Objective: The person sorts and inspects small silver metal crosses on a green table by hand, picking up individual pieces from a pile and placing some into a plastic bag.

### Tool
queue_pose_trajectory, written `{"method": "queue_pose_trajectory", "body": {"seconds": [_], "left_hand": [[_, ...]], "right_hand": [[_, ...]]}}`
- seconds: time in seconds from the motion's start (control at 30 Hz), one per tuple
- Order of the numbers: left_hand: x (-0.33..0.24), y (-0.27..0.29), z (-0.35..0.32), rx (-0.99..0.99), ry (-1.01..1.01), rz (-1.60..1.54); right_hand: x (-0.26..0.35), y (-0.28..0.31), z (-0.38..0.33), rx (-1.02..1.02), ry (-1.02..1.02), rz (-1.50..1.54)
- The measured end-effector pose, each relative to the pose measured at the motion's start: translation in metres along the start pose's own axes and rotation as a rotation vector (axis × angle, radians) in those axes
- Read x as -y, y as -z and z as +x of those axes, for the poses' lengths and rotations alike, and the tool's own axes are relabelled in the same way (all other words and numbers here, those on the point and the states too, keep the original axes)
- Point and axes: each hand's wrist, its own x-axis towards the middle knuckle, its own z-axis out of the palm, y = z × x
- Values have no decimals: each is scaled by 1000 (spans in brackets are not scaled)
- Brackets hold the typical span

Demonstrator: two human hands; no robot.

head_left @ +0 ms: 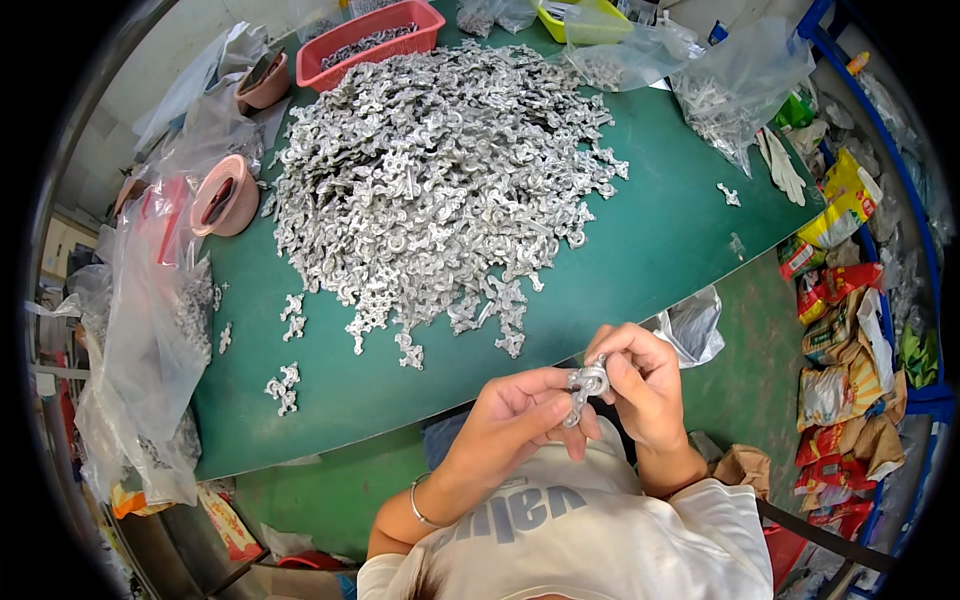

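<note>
Between my two hands, just off the near edge of the green table (380, 418), is a small silvery metal casting (590, 381) with rounded, ring-like parts. My left hand (522, 412) pinches its lower end between thumb and fingers. At the upper right end, my right hand (645, 385) grips the same casting with thumb and forefinger. A large heap of similar grey metal castings (430, 170) covers the middle of the table. Several loose castings (284, 388) lie apart from the heap, toward the table's left side.
A red basket (420, 42) of metal parts stands behind the heap. A pink tub (238, 205) and a filled clear plastic bag (150, 340) are on the left. At the right are a bag of parts (735, 90), a white glove (780, 165) and a blue rack (880, 170).
</note>
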Motion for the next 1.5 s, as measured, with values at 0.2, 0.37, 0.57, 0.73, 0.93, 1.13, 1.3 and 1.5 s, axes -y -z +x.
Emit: {"method": "queue_pose_trajectory", "body": {"seconds": [0.2,0.37,0.57,0.73,0.93,1.13,1.3,1.5], "left_hand": [[2,1,1,41,54,-135],[4,2,3,42,45,-158],[5,5,6,-10,28,-165],[11,16,7,-170,-43,-138],[10,23,10,-246,-54,-128],[8,22,11,-276,-165,-47],[6,22,11,-159,-165,10],[0,11,7,-186,-137,-54]], "right_hand": [[-7,-1,2,-20,-41,77],[-8,-2,3,-31,-50,95],[-11,5,10,-31,-149,137],[-46,71,64,-396,76,-966],[-70,77,103,-419,236,-1406],[-75,80,92,-413,293,-1361],[-74,68,95,-420,220,-1444],[-73,75,91,-385,258,-1350]]}}
